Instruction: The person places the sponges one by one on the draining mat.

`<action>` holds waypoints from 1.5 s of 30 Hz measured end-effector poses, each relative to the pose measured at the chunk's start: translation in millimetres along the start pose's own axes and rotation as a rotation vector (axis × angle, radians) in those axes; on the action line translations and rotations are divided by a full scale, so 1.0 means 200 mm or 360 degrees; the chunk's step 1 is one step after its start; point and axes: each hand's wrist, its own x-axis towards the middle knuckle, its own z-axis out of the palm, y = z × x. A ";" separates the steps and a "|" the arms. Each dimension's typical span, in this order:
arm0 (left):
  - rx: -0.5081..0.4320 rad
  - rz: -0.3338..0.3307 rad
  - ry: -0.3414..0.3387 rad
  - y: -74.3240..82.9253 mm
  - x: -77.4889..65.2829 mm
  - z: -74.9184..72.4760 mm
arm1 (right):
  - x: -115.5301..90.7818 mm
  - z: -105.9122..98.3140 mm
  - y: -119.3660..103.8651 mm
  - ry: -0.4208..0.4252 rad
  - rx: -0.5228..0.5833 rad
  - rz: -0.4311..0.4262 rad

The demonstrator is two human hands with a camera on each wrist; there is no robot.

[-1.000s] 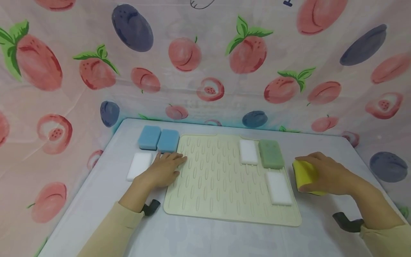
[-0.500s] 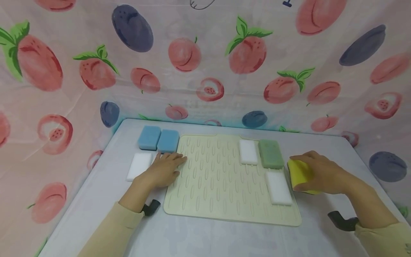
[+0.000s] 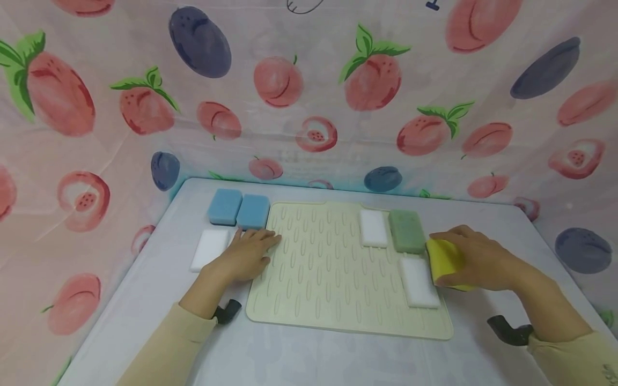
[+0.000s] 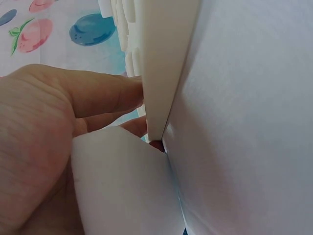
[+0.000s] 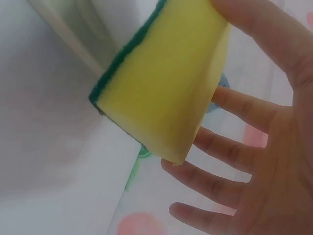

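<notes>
A yellow sponge (image 3: 446,261) with a dark green scouring layer is pinched between thumb and fingers of my right hand (image 3: 487,262). It is tilted off the table, close beside the right edge of a cream ribbed mat (image 3: 323,268). On the mat's right side lie a green sponge (image 3: 407,231) and two white sponges, one at the back (image 3: 374,228) and one nearer (image 3: 419,282). My left hand (image 3: 243,258) rests at the mat's left edge, fingers extended, the thumb touching the rim in the left wrist view. A white sponge (image 4: 122,186) lies beside that hand.
Two blue sponges (image 3: 225,207) stand side by side on the white table (image 3: 347,356), at its back left by the mat's corner. A fruit-patterned curtain (image 3: 309,75) hangs behind and along the sides. Black straps (image 3: 509,329) show at both wrists.
My right hand has moved left with the yellow sponge, bringing it up to the mat's right edge. The left hand and the other sponges have stayed where they were.
</notes>
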 end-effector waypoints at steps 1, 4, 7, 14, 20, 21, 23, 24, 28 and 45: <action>0.0000 0.0001 0.0000 0.00 0.00 0.00 | 0.00 0.00 0.00 -0.0002 -0.0002 -0.0002; 0.0001 0.0001 0.0003 0.00 0.00 0.00 | 0.00 0.00 -0.02 -0.0005 0.0002 -0.0003; 0.0001 0.0000 0.0006 0.00 0.00 0.00 | 0.01 0.00 -0.04 -0.0004 0.0001 -0.0005; -0.0002 0.0000 0.0013 0.00 0.00 0.00 | 0.01 -0.01 -0.08 0.0002 -0.0003 -0.0009; -0.0008 -0.0006 0.0025 0.00 0.00 0.01 | 0.01 -0.01 -0.12 0.0014 -0.0002 -0.0030; -0.0010 -0.0006 0.0028 0.00 -0.01 0.01 | 0.01 -0.01 -0.12 0.0018 -0.0002 -0.0035; -0.0010 -0.0004 0.0031 0.01 -0.01 0.01 | 0.01 -0.01 -0.13 0.0023 0.0002 -0.0043; -0.0011 -0.0004 0.0031 0.01 -0.01 0.01 | 0.01 0.00 -0.14 0.0025 0.0003 -0.0048; -0.0012 -0.0009 0.0018 0.01 0.00 0.00 | 0.02 0.00 -0.16 0.0032 0.0000 -0.0060; -0.0024 -0.0014 0.0009 0.01 -0.01 0.00 | 0.04 0.00 -0.25 0.0058 -0.0049 -0.0148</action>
